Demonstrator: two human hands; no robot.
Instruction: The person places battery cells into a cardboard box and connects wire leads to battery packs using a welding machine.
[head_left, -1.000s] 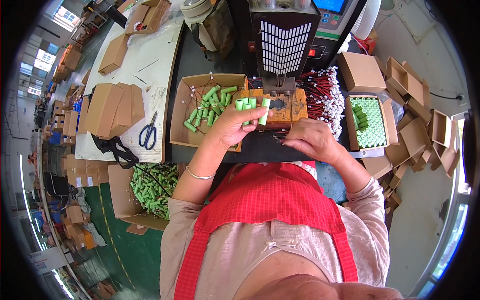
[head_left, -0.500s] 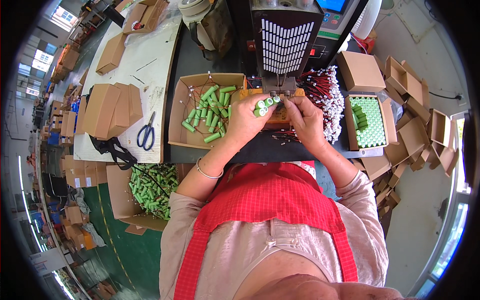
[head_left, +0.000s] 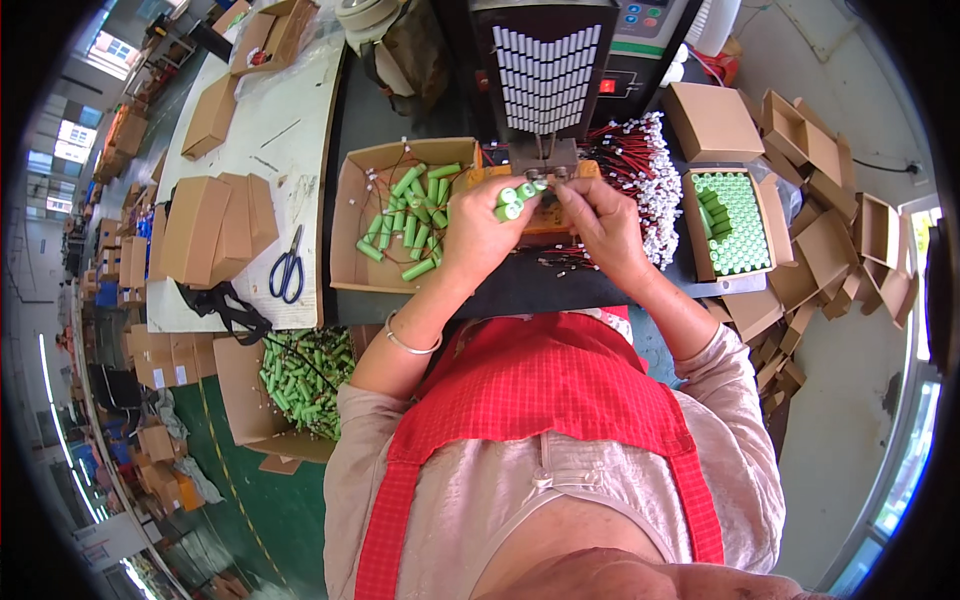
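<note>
Under the grey working head point(head_left: 543, 157) of the bench machine point(head_left: 555, 80), the person's two hands are working close together. Left hand point(head_left: 482, 228) is curling firmly around a small cluster of green cells point(head_left: 510, 197), ends facing up toward the wearer; the foremost is sitting right at the head, above the orange block point(head_left: 541, 239). Right hand point(head_left: 608, 222) is reaching in from the other side, thumb and forefinger nearly meeting beside that cell's end; whether they are gripping a lead I cannot tell, the gap being too small. To my eye, good work here is depending on steadiness: the left palm should be carrying the spare cells while its fingers are keeping the front one square to the head, and the right fingertips should be staying to the side, clear of the contact. A tilted cell would likely be giving a poor touch. Red-and-black leads point(head_left: 655, 190) are lying handy beside the block; a carton point(head_left: 350, 270) of wired cells is waiting on the left.
</note>
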